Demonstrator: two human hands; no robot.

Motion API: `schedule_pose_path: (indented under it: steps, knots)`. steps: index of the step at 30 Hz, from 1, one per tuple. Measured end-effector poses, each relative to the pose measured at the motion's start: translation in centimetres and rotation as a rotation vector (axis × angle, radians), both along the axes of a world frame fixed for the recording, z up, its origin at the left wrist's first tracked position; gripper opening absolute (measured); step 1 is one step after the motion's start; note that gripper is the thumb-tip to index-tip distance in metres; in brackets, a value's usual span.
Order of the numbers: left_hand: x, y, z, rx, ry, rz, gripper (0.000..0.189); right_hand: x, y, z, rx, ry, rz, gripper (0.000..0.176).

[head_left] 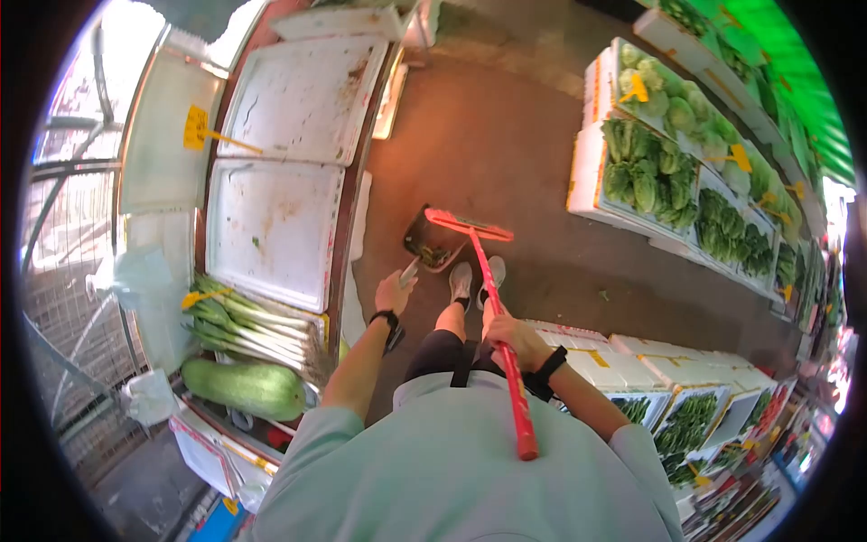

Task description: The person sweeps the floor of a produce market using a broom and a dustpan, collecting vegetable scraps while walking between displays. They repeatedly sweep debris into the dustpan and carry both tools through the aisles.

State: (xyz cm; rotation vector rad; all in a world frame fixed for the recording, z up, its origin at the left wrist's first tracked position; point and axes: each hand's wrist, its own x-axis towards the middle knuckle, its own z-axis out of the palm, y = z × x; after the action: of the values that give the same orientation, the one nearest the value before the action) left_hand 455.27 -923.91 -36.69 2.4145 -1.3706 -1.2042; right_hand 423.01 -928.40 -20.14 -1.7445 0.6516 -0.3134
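Note:
My right hand [517,340] is wrapped around the red pole of a broom [489,285], which slants from near my chest down toward the floor. Its pinkish-red head lies crosswise over the upper edge of a dark dustpan [418,237]. Green leafy scraps [435,256] lie inside the pan. With fingers closed, my left hand [395,294] grips the pale handle of the dustpan. Both wrists wear black bands. The pan is just in front of my shoes [461,278].
On the left, white foam trays [271,230] line a stand beside leeks [253,330] and a large winter melon [244,388]. Foam boxes of lettuce [646,181] and other greens stand at right. More foam boxes [673,370] are close by my right arm. A leaf bit [603,294] lies on the brown floor.

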Motion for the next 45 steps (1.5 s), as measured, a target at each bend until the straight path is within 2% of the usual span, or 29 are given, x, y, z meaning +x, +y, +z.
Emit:
schedule_pose_path:
  steps: [4,7,8,11,14,16,19,21,23,26,29,30,31,32,33,34,35,36,37,39,40,41,42,43,45]
  knots:
    - [0.4,3.2,3.0,-0.081,0.029,-0.022,0.035,-3.7,3.3,5.1,-0.044,0.023,-0.260,0.018]
    - [0.1,2.5,4.3,-0.114,0.051,-0.113,0.035,-5.9,6.6,7.1,-0.113,0.066,-0.507,0.016]
    - [-0.1,2.1,4.8,-0.114,0.049,-0.145,0.034,-6.8,8.0,7.0,-0.079,0.067,-0.622,0.013]
    - [-1.2,-0.1,6.7,-0.114,0.057,-0.253,0.034,-9.2,11.1,5.3,-0.225,-0.004,-1.006,0.011]
    - [-1.6,-2.0,5.0,-0.150,0.009,-0.371,0.036,-11.2,14.0,4.6,-0.269,-0.212,-1.369,0.009]
    - [-2.3,-3.9,5.2,-0.170,0.005,-0.447,0.036,-12.8,16.3,3.4,-0.197,-0.258,-1.571,0.004]
    - [-4.3,-6.6,6.0,-0.119,-0.002,-0.561,0.035,-15.1,18.2,2.9,-0.218,-0.237,-1.892,0.008]
    - [-5.1,-8.0,5.3,-0.061,0.007,-0.591,0.034,-17.0,19.0,2.4,-0.171,-0.378,-2.061,0.013]
    - [-6.0,-9.4,4.9,-0.075,-0.004,-0.625,0.035,-19.5,19.8,1.9,-0.160,-0.306,-2.133,0.020]
    - [-7.7,-11.6,4.5,-0.117,-0.011,-0.720,0.034,-23.5,19.3,2.2,-0.117,-0.344,-2.213,0.020]
    - [-10.0,-13.5,5.3,-0.079,-0.015,-0.759,0.030,-28.3,17.7,3.2,-0.091,-0.275,-2.226,0.020]
    - [-9.9,-14.5,4.2,-0.186,-0.066,-0.941,0.029,-30.4,17.6,2.5,-0.058,-0.158,-2.232,0.018]
    - [-8.8,-15.4,1.3,-0.277,0.103,-0.978,0.030,-31.9,17.1,1.6,-0.192,-0.005,-2.241,0.017]
    - [-10.3,-16.3,2.6,-0.063,-0.022,-0.890,0.033,-34.6,16.4,0.3,-0.362,0.163,-2.243,0.015]
    - [-11.5,-16.7,3.5,-0.285,-0.004,-0.943,0.031,-37.7,16.2,-2.2,-0.391,0.060,-2.170,0.013]
    - [-11.8,-17.9,3.7,-0.153,0.143,-0.813,0.031,-40.7,16.1,-3.9,-0.219,-0.017,-2.127,0.014]
    - [-14.4,-18.8,7.0,-0.048,0.105,-0.753,0.026,-42.9,14.7,-3.9,-0.304,0.037,-2.141,0.024]
    - [-15.9,-20.2,6.6,-0.060,0.017,-0.758,0.024,-45.3,13.8,-4.0,-0.275,0.104,-2.121,0.023]
    - [-15.8,-21.5,6.4,-0.067,-0.079,-0.761,0.021,-47.8,12.9,-4.2,-0.233,0.039,-2.107,0.023]
    - [-15.4,-24.1,5.2,-0.194,-0.169,-1.031,0.021,-51.4,11.1,-4.8,-0.132,-0.103,-2.070,0.024]
    - [-16.8,-24.8,6.6,-0.335,-0.032,-1.022,0.024,-53.3,10.4,-5.4,-0.004,-0.280,-2.082,0.024]
    - [-19.0,-25.5,8.6,-0.096,-0.112,-0.777,0.028,-55.2,9.8,-6.0,0.125,-0.455,-2.097,0.026]
    - [-18.4,-26.9,7.9,-0.187,-0.123,-0.959,0.029,-57.0,9.3,-7.8,0.293,-0.735,-2.080,0.027]
    - [-18.8,-27.7,8.4,-0.184,-0.160,-0.985,0.034,-58.6,8.7,-10.0,0.469,-1.018,-2.028,0.028]
    - [-19.4,-29.2,9.3,-0.179,-0.236,-1.036,0.047,-60.9,8.0,-13.3,0.332,-0.830,-2.051,0.024]
